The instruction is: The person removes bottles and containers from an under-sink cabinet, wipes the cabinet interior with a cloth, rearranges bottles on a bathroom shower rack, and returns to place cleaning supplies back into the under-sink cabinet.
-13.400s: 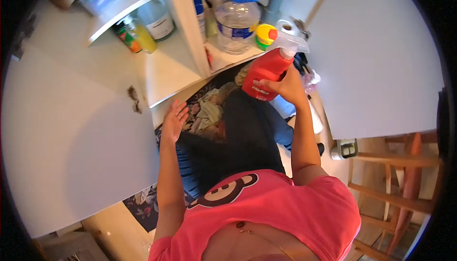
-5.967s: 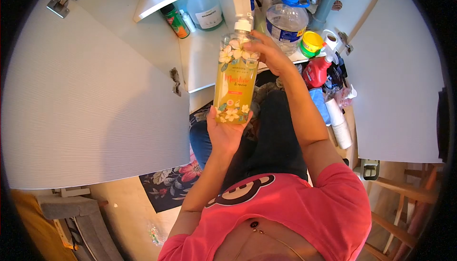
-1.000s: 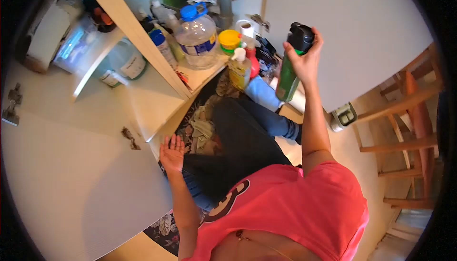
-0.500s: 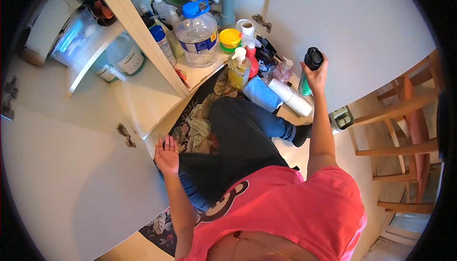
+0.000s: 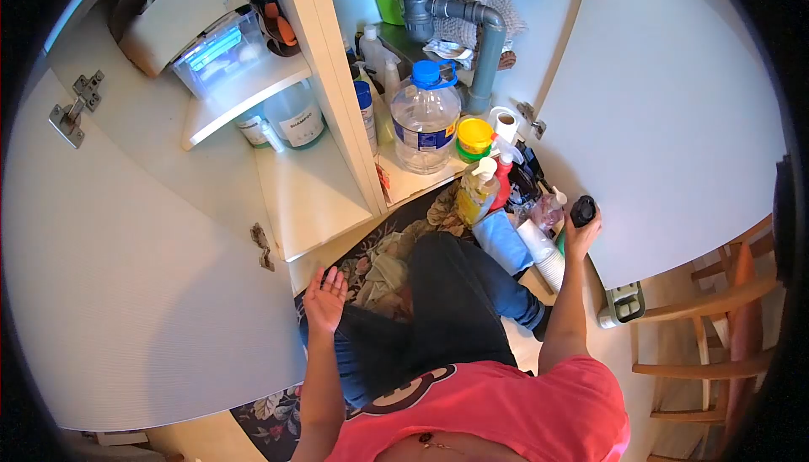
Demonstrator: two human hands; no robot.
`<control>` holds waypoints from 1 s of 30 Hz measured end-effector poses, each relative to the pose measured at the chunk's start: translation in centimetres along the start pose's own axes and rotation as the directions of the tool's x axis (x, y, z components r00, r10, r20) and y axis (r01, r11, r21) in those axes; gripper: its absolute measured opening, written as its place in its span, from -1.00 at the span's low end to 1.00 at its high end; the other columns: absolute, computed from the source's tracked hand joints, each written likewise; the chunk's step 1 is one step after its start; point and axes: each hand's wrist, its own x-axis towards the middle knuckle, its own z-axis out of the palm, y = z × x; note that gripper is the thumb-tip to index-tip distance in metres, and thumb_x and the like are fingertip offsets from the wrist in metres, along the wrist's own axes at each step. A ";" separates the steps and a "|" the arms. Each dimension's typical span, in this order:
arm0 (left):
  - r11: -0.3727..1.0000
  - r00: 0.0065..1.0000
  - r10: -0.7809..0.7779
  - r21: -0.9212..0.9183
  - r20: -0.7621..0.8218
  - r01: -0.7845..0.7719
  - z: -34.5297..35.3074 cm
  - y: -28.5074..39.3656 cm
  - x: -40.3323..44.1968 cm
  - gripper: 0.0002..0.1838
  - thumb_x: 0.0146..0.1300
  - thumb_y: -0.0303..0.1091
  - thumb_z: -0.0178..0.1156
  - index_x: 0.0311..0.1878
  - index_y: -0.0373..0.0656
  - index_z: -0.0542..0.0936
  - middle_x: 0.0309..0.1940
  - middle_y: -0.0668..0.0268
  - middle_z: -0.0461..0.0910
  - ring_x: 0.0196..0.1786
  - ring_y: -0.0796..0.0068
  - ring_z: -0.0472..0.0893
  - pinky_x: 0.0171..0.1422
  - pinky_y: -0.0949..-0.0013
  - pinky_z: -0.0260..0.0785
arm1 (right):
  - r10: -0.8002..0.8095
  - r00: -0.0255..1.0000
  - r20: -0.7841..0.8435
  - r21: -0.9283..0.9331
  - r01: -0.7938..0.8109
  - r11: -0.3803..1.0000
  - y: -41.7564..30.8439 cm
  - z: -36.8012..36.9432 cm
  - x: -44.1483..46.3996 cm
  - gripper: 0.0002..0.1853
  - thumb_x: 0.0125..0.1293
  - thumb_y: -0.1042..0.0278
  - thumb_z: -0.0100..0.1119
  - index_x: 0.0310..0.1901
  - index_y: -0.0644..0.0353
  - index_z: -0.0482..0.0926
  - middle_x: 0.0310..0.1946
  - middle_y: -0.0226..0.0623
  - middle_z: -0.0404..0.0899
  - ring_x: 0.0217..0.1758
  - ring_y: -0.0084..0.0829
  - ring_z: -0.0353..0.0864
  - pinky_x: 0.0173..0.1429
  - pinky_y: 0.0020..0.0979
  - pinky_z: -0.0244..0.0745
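My right hand (image 5: 583,239) is wrapped round a green bottle with a black cap (image 5: 582,209), seen almost from above. It is at the right end of the group on the floor, close to a pink pump bottle (image 5: 549,207) and a stack of white cups (image 5: 541,253). Most of the green body is hidden behind my fingers and the cups. Palm up and with fingers apart, my left hand (image 5: 325,300) hovers empty by my left knee. A blue packet (image 5: 503,241), a yellow pump bottle (image 5: 478,192) and a red spray bottle (image 5: 502,180) stand or lie between the hands.
Inside the cupboard are a large clear jug (image 5: 424,129), a yellow tub (image 5: 474,135), a paper roll (image 5: 504,122) and grey drain pipes (image 5: 487,62). Open doors flank me, left (image 5: 143,293) and right (image 5: 674,125). Wooden chairs (image 5: 716,306) stand at the right.
My view has tilted up and left, so more of the pipes shows. The green bottle in my right hand has come down slightly among the other things; my left hand stays open.
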 end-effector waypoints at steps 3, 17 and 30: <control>1.000 1.000 0.010 0.020 0.009 -0.010 -0.3 0.0 0.2 -0.64 0.33 -0.10 -0.05 0.09 -0.07 0.40 0.13 0.14 0.34 0.20 0.21 0.32 0.29 0.13 0.17 | 0.049 0.996 -0.075 -0.047 -0.052 0.998 0.4 0.4 -0.7 -0.14 -0.16 0.33 0.48 0.20 0.27 0.19 0.07 0.11 0.29 0.11 0.06 0.30 0.18 -0.07 0.25; 0.810 0.976 0.199 0.575 -0.084 -0.116 2.3 2.6 4.0 -0.55 0.29 -0.19 0.06 0.19 -0.12 0.33 0.07 0.21 0.43 0.10 0.31 0.43 0.21 0.26 0.23 | 0.147 0.951 -0.273 -0.079 -0.174 0.982 -8.8 -2.1 1.1 -0.04 0.01 0.04 0.33 0.36 0.16 -0.01 0.32 -0.01 -0.03 0.37 -0.02 -0.03 0.35 0.05 -0.16; -0.579 0.660 0.581 0.811 0.477 -0.077 1.5 8.0 14.4 -0.51 0.20 -0.29 0.07 0.19 -0.23 0.33 0.21 -0.02 0.26 0.29 0.04 0.20 0.36 0.07 0.03 | -0.666 0.521 0.534 0.829 -0.168 0.533 -35.3 5.2 -5.6 -0.81 0.24 0.46 0.09 -0.12 0.28 0.52 -0.30 -0.21 0.56 -0.28 -0.44 0.55 -0.17 -0.44 0.45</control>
